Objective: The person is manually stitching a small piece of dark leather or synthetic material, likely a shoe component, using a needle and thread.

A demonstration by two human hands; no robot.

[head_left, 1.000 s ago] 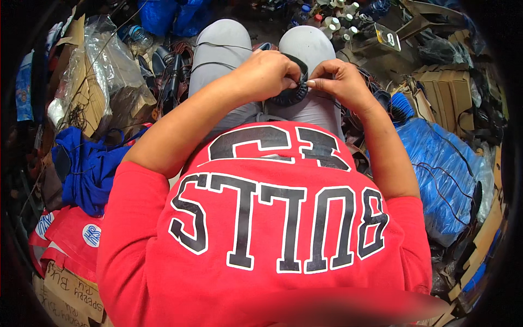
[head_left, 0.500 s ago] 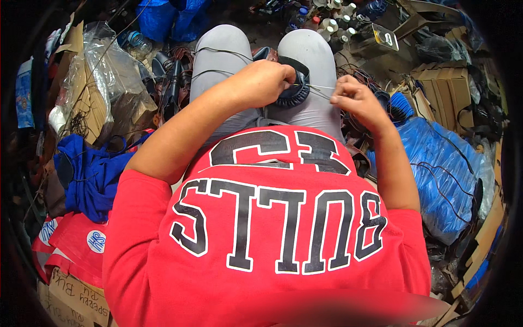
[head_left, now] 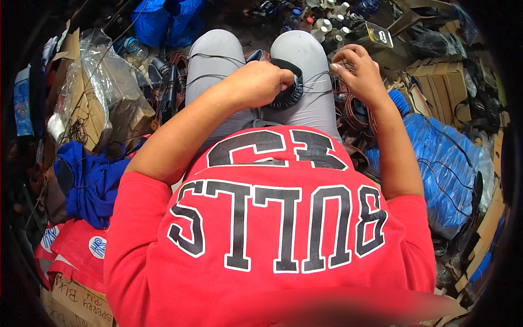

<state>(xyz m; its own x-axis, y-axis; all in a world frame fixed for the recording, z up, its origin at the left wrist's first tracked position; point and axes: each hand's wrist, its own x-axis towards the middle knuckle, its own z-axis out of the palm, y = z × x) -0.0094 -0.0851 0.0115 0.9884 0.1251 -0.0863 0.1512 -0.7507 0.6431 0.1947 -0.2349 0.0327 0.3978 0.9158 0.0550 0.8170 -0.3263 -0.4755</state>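
My left hand (head_left: pixel 267 82) is closed on a black shoe upper (head_left: pixel 290 99) with a puckered, gathered edge, resting over my right thigh. A dark strap-like rim of it curves up past my knuckles. Out of its right side sticks a thin, pale, needle-like strand (head_left: pixel 315 83). Dark thread runs from there toward my right hand (head_left: pixel 357 71), raised just beyond my right knee. Its fingers are curled, with the thread at the thumb and fingertip. The parts under my left fingers are hidden.
Grey trousers (head_left: pixel 218 49) cover my knees, with dark cord lying across the left one. Dark and brown shoes (head_left: pixel 171 79) lie beside both legs. Several bottles (head_left: pixel 329 24) stand ahead. Blue plastic wrap (head_left: pixel 430 163), cardboard (head_left: pixel 438 84) and a blue cloth (head_left: pixel 90 182) crowd the sides.
My right hand has moved up and away from the shoe upper, drawing off from the strands. My left hand still grips the upper, nearly in the same place.
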